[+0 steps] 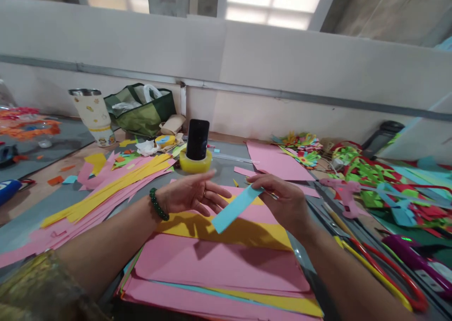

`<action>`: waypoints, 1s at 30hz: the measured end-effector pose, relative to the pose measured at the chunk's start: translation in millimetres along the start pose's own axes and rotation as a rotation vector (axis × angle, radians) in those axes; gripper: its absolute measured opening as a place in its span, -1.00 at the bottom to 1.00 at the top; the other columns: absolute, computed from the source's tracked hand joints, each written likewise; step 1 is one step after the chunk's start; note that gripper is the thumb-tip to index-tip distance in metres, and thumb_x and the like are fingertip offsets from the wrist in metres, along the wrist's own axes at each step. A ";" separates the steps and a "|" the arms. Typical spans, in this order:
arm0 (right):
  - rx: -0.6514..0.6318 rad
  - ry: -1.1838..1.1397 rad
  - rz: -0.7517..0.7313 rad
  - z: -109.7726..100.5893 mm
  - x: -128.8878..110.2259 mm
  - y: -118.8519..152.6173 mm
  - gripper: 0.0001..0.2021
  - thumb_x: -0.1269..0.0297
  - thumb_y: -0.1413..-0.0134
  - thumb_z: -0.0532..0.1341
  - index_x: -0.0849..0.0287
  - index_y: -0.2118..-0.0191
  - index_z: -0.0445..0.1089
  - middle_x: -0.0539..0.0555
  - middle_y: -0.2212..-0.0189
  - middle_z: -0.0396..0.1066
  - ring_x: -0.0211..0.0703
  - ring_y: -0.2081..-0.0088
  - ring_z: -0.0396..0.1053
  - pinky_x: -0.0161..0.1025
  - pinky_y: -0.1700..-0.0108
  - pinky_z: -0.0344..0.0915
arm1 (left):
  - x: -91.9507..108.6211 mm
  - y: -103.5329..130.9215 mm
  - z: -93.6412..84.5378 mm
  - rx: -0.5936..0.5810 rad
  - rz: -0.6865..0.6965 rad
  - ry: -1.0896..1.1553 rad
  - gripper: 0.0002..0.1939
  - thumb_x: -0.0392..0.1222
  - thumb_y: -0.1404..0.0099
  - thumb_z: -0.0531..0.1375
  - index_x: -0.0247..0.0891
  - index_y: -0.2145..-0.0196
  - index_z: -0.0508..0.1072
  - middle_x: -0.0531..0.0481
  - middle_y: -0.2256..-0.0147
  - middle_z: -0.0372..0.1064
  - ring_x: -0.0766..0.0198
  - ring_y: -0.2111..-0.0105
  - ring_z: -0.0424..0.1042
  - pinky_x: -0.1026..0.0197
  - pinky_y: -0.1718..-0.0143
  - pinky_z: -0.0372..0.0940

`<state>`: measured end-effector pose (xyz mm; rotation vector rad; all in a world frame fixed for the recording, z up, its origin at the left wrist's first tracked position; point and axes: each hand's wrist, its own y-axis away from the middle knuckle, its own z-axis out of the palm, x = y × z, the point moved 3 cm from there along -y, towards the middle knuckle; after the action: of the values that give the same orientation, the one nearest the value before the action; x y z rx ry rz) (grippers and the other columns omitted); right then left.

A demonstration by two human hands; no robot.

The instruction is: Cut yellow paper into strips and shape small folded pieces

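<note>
My right hand (282,198) pinches one end of a light blue paper strip (235,210), which slants down to the left. Beside the strip's free end is my left hand (196,195), palm turned up, fingers apart, holding nothing. A green bead bracelet (157,204) circles the left wrist. Under both hands lies a stack of pink paper (219,264) with a wide yellow strip (226,230) across it.
Behind the hands a phone (197,140) stands in a yellow tape roll (195,163). Yellow strips (106,189) and a tumbler (93,116) are left. Rightward are a pink glue gun (344,194), scissors (374,264), a purple tool (416,264) and green scraps (356,175).
</note>
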<state>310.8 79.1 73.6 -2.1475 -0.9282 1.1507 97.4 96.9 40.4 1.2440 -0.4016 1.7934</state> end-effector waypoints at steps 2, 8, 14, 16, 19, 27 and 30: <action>-0.039 -0.001 -0.021 7.0 -0.3 -0.2 -0.86 0.50 -0.05 0.18 0.12 0.34 0.43 0.07 0.27 0.48 -0.17 0.17 0.44 -0.21 0.19 0.41 | -6.0 -0.4 5.3 -0.006 -0.017 -0.104 -0.57 0.07 -0.20 0.19 -0.34 0.15 0.51 -0.16 0.21 0.48 0.27 0.33 0.45 0.35 0.39 0.31; -0.054 -0.097 0.225 22.8 1.4 -1.8 -0.79 0.32 -0.07 0.18 0.13 0.14 0.38 0.10 0.20 0.46 -0.17 0.22 0.44 -0.19 0.20 0.39 | -20.6 -6.9 24.2 0.141 0.065 -0.218 -0.74 -0.05 -0.16 0.27 -0.35 0.38 0.55 0.02 0.54 0.39 0.47 0.59 0.29 0.47 0.61 0.11; -0.285 -0.405 0.698 37.0 -12.0 6.5 -0.65 0.12 -0.02 0.21 0.20 0.11 0.27 0.03 0.43 0.44 -0.19 0.40 0.42 -0.22 0.35 0.34 | -16.9 -10.7 22.7 0.395 0.244 -0.043 -0.73 -0.04 -0.13 0.27 -0.35 0.46 0.46 0.04 0.59 0.35 0.44 0.60 0.33 0.42 0.53 0.23; -0.304 -0.409 0.695 40.6 -15.5 8.6 -0.62 0.23 0.06 0.26 0.19 0.09 0.23 -0.09 0.56 0.34 -0.26 0.48 0.35 -0.27 0.40 0.29 | -16.0 -10.2 21.7 0.414 0.264 -0.027 -0.74 -0.06 -0.13 0.26 -0.36 0.46 0.45 0.01 0.58 0.38 0.40 0.57 0.37 0.37 0.47 0.30; -0.296 -0.412 0.678 43.3 -13.1 9.9 -0.61 0.31 0.07 0.24 0.18 0.08 0.18 -0.16 0.60 0.25 -0.31 0.53 0.27 -0.30 0.43 0.24 | -17.1 -8.9 21.3 0.433 0.262 -0.038 -0.79 -0.13 -0.13 0.26 -0.38 0.44 0.46 -0.03 0.56 0.42 0.37 0.54 0.41 0.35 0.42 0.34; -0.524 0.062 0.459 16.6 -47.4 14.0 -0.60 0.30 -0.04 0.20 0.18 -0.04 0.25 0.08 0.29 0.44 -0.21 0.30 0.38 -0.24 0.27 0.30 | -28.2 -6.7 19.7 0.482 0.118 -0.037 -0.93 -0.30 -0.14 0.27 -0.38 0.46 0.48 -0.08 0.50 0.49 0.36 0.51 0.48 0.47 0.49 0.35; -0.477 0.365 0.397 -26.0 -57.5 29.1 -0.68 0.22 -0.11 0.16 0.10 -0.01 0.33 0.11 0.07 0.42 -0.12 0.11 0.37 -0.16 0.08 0.28 | -26.6 -6.6 15.6 0.493 0.110 0.008 -0.95 -0.37 -0.17 0.24 -0.37 0.43 0.50 -0.10 0.41 0.53 0.33 0.45 0.52 0.44 0.41 0.40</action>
<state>319.4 13.4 94.3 -2.9040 -0.6724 0.6979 114.4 77.1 22.7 1.5714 -0.0158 2.0654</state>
